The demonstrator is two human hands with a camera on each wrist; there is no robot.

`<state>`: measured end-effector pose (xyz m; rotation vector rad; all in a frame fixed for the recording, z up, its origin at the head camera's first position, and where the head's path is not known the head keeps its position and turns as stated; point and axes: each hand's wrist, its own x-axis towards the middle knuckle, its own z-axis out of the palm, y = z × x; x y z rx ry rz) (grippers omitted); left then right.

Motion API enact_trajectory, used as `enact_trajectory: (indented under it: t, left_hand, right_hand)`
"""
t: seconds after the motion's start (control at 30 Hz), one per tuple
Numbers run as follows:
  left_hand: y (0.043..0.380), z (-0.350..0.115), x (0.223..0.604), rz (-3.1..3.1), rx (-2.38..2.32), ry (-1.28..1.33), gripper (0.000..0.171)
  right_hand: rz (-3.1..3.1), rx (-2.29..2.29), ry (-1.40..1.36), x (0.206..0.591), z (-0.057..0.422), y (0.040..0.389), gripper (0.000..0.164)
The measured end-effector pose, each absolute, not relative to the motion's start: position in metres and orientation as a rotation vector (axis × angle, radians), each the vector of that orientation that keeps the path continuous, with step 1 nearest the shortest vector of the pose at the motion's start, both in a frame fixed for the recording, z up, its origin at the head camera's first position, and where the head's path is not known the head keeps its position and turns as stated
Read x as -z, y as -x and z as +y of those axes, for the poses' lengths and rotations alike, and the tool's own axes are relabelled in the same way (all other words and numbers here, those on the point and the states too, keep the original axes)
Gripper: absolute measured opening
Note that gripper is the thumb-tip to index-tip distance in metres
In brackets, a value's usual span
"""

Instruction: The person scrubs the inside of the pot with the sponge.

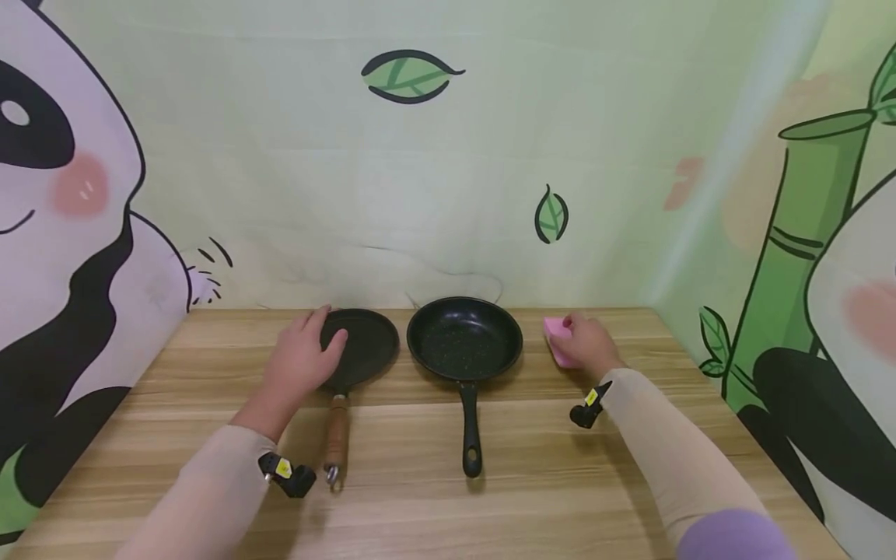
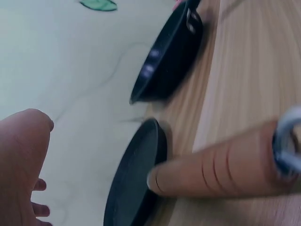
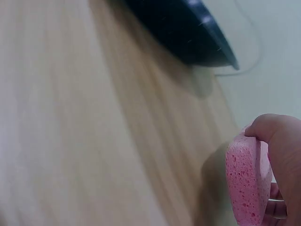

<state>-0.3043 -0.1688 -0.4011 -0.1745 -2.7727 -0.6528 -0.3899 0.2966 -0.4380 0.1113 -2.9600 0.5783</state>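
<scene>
A pink sponge point(image 3: 244, 181) is pinched between the thumb and fingers of my right hand point(image 1: 589, 344), at the right of the table in the head view. The right wrist view shows the sponge tilted, with its shadow on the wood beside it. My left hand point(image 1: 299, 354), thumb spread from the fingers, is over the left edge of a flat black pan point(image 1: 365, 346) and holds nothing. Whether it touches that pan cannot be told. This pan's wooden handle point(image 2: 216, 169) ends in a metal ring and points toward me.
A deeper black frying pan point(image 1: 465, 338) stands mid-table between my hands, its black handle point(image 1: 470, 428) toward me. The wooden table point(image 1: 399, 498) meets a printed backdrop point(image 1: 294, 155) along its far edge. Small camera units sit on both wrists.
</scene>
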Motion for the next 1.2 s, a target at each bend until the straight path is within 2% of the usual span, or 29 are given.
enact_trajectory:
  t: [0.33,0.67,0.87,1.07,1.2]
  left_hand:
    - [0.316,-0.177,0.409,-2.935,0.486,0.058,0.069]
    - [0.316,-0.176,0.408,-2.963,0.528,0.048,0.069]
    - [0.317,-0.175,0.397,-2.94,0.531,0.063,0.07]
    - [0.321,-0.176,0.381,-2.951,0.472,0.071,0.074]
    - [0.325,-0.17,0.369,-2.945,0.451,0.075,0.079]
  right_hand:
    - [-2.953,-0.506,-0.077,0.458,0.296,0.386,0.052]
    - [-3.025,-0.493,-0.029,0.455,0.295,0.384,0.058]
    - [-3.108,-0.463,0.048,0.411,0.291,0.383,0.074]
    - [-3.068,-0.503,-0.098,0.353,0.26,0.382,0.068]
    - [-3.062,-0.47,-0.222,0.335,0.232,0.381,0.07]
